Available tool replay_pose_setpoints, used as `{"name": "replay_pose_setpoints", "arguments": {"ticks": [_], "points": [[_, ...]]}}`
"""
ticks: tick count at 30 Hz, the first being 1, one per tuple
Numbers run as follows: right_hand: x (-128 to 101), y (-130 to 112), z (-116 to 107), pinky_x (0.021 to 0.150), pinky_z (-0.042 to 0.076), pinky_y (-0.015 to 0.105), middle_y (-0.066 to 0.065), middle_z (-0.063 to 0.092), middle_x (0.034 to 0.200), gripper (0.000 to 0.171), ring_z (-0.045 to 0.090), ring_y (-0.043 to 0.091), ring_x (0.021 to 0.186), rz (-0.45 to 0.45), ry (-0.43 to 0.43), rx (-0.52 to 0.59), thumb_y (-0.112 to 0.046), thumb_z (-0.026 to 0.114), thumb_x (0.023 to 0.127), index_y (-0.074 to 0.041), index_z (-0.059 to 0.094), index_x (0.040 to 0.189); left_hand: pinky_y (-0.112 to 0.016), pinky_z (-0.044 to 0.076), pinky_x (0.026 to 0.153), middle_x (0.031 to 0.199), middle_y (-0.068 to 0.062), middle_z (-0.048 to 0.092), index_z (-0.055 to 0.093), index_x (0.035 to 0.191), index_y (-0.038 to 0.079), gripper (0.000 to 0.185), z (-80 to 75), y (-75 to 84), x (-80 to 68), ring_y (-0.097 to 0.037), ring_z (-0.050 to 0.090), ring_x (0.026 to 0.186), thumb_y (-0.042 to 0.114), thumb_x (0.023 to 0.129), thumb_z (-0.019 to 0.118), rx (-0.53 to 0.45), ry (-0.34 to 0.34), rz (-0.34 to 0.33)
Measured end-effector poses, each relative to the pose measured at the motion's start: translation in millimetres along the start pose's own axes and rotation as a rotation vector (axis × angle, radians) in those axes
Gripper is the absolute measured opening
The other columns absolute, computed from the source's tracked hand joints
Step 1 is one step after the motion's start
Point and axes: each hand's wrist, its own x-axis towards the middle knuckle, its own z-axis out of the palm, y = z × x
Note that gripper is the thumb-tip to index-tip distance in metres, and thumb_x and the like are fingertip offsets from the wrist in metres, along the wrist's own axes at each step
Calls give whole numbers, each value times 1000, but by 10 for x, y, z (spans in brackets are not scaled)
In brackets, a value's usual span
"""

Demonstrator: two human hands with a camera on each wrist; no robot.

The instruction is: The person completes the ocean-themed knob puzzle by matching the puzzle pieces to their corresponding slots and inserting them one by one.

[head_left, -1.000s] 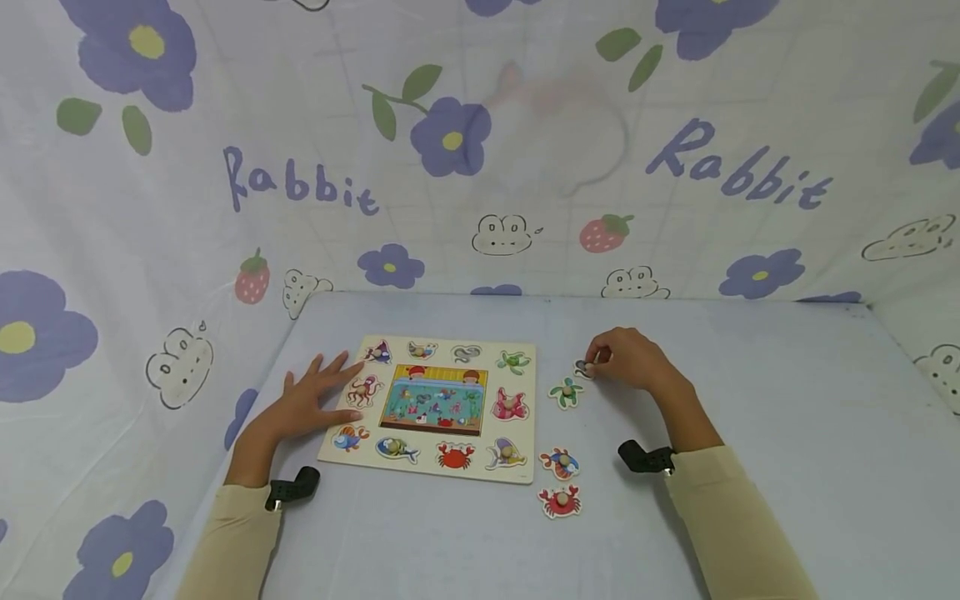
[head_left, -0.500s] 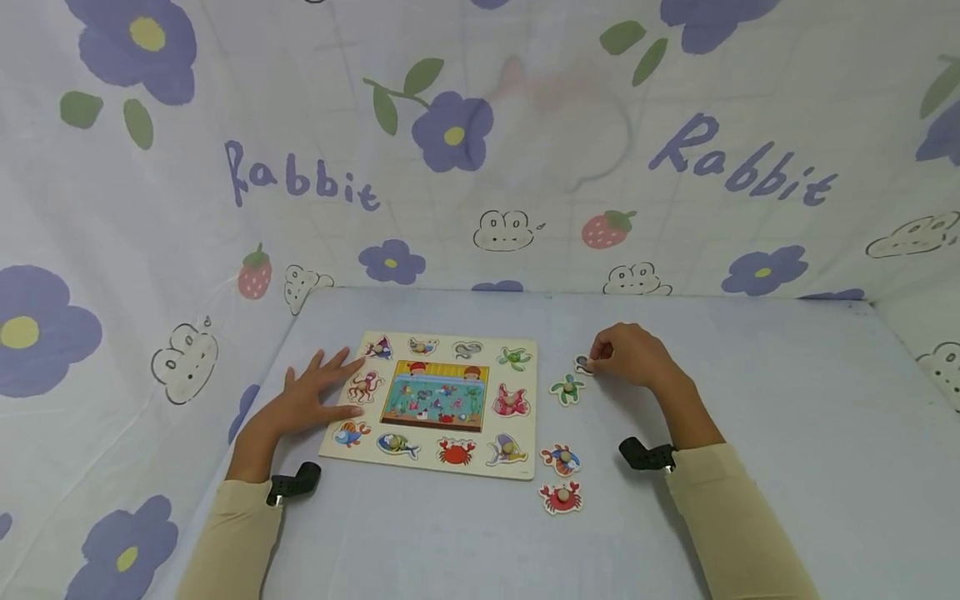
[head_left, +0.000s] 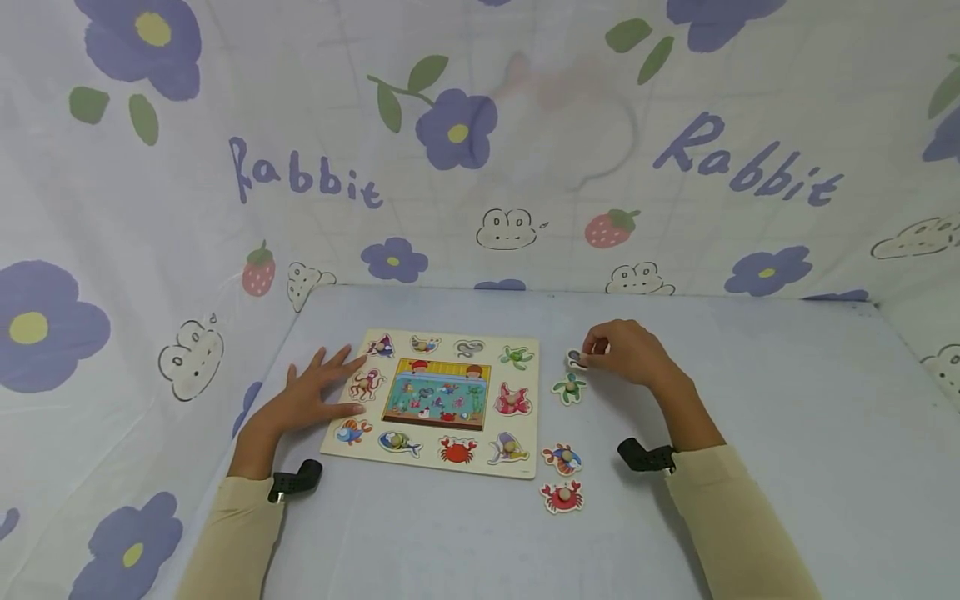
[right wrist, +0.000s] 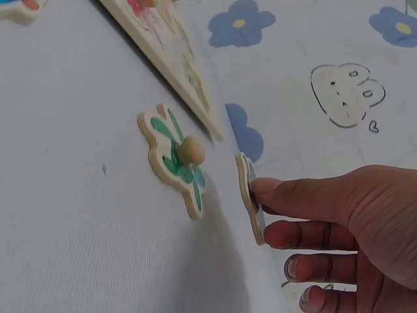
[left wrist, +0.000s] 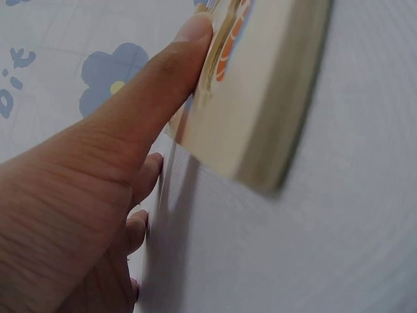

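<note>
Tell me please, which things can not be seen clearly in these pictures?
- Grey piece, head view: too small to tell its animal; right hand covers part.
- Grey piece, right wrist view: seen edge-on, its picture hidden.
- Board, left wrist view: blurred, cut by the top edge; left hand fills the frame.
- Board's centre picture, head view: too small.
</note>
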Motion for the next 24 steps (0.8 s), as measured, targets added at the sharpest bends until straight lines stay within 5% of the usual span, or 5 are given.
{"name": "replay_pose_setpoints", "arguments": {"ticks": [24], "points": [[235, -1000, 146, 63, 47, 31, -6, 65, 77, 12, 56, 16, 73, -229, -58, -71, -28, 78, 91, -17, 74, 93, -77, -12, 110, 169, -7, 18, 35, 159, 29, 92, -12, -22, 14, -39, 1, 156, 60, 83, 76, 1, 0, 0]]}}
